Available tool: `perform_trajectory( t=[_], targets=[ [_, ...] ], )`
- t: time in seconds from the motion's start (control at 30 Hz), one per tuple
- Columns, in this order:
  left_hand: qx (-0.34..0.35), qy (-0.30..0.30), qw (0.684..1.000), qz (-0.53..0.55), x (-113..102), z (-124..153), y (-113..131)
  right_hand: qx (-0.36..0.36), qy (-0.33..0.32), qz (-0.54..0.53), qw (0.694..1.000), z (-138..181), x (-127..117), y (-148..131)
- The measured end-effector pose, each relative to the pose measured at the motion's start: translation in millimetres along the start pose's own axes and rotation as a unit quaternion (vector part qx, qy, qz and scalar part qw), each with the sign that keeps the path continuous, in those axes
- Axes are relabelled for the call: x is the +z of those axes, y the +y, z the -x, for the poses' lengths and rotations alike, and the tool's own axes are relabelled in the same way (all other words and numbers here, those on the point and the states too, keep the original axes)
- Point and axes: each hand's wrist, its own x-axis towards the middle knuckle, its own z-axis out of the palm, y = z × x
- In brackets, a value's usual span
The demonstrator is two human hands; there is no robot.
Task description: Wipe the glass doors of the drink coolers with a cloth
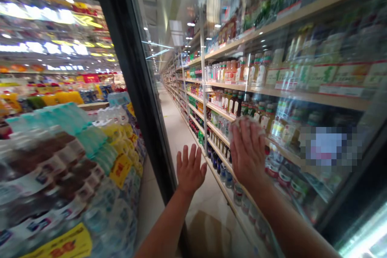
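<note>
Clearly, both bare hands are raised before a clear glass door panel (216, 123) in a thick black frame (137, 76). The left hand (190, 169) is open, fingers spread, beside the frame's left upright. The right hand (248, 155) lies flat, fingers straight and together, over a pale crumpled cloth (259, 124) against the panel; whether the fingers grip it, I cannot tell. Rows of bottles on pale wooden shelves show in the panel, and plastic-wrapped brown bottle packs (51, 165) stand left.
</note>
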Motion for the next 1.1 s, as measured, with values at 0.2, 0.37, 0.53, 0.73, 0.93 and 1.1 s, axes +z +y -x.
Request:
perform_trajectory(
  t=[0.2,0.37,0.53,0.73,0.93,1.1],
  targets=[
    [-0.003,0.0,1.0,0.005,7,-1,-2,-0.067,-0.051,-0.046,0.995,42,13,-15],
    [-0.006,0.003,1.0,0.016,17,1,-3,0.02,0.012,0.017,1.0,-9,10,-2],
    [-0.009,-0.003,1.0,0.022,22,2,-5,-0.067,-0.066,-0.027,0.995,44,24,-23],
    [-0.003,-0.003,1.0,0.023,26,2,-8,-0.009,-0.023,0.012,1.0,12,21,-8],
    [-0.01,-0.016,1.0,0.01,29,6,-9,-0.052,-0.06,-0.017,0.997,48,26,-18],
    [-0.003,-0.009,1.0,0.005,30,3,-10,-0.03,-0.066,-0.009,0.997,40,23,-9]
  ],
)
